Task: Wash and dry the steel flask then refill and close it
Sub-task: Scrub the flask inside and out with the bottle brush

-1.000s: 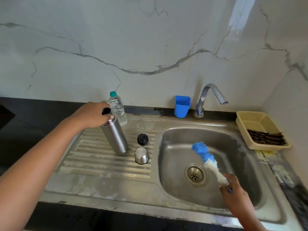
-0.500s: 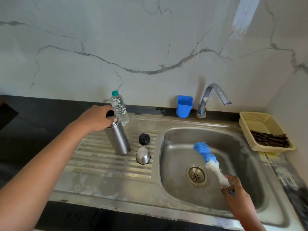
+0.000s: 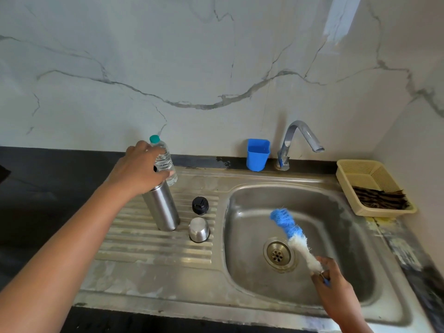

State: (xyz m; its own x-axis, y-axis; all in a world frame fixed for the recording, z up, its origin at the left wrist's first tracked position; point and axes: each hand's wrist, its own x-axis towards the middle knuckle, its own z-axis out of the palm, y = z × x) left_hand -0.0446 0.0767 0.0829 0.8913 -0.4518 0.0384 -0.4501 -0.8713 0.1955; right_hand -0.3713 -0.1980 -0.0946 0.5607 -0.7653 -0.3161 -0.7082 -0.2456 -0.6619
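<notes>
Standing upright on the ribbed drainboard (image 3: 153, 246) of the steel sink (image 3: 240, 188), head view: one steel flask (image 3: 162, 207), open-topped. Left hand (image 3: 139, 169) sits over its mouth, fingers curled round the rim and neck, gripping it. Clear plastic water bottle (image 3: 164, 159), teal cap, directly behind the flask and partly hidden by that hand. Black stopper (image 3: 200, 205) and steel cup lid (image 3: 199, 230), the lid mouth-down, both on the drainboard just right of the flask, apart from it. Right hand (image 3: 334, 282) over the basin, fingers closed round the handle of a bottle brush (image 3: 292, 233), blue bristles at the tip, white nearer the hand, held above the drain (image 3: 277, 254). Blue plastic cup (image 3: 257, 155) and tap (image 3: 298, 143) at the back edge. Cream basket (image 3: 370, 179) at far right, holding dark patterned cloth (image 3: 379, 200).
</notes>
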